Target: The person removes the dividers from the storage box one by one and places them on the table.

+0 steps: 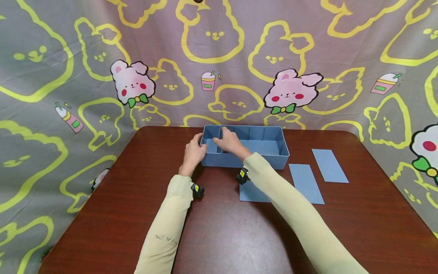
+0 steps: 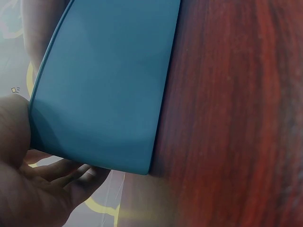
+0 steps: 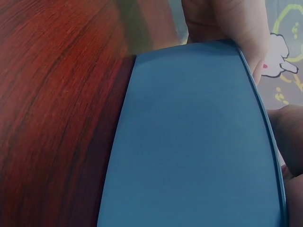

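A long blue storage box with an open top stands at the back of the table. My left hand grips its left end, with the thumb at the rim and the fingers along the outer end wall. A thin blue divider stands upright across the box near that end. Over it, my right hand reaches in and pinches its top, thumb on the left side and fingers on the right; the fingertips are partly hidden. Both wrist views show mainly the box's smooth front wall.
Three flat blue panels lie on the brown table: one panel partly under my right forearm, another panel right of it, and a third panel farther right. A patterned curtain hangs behind the table.
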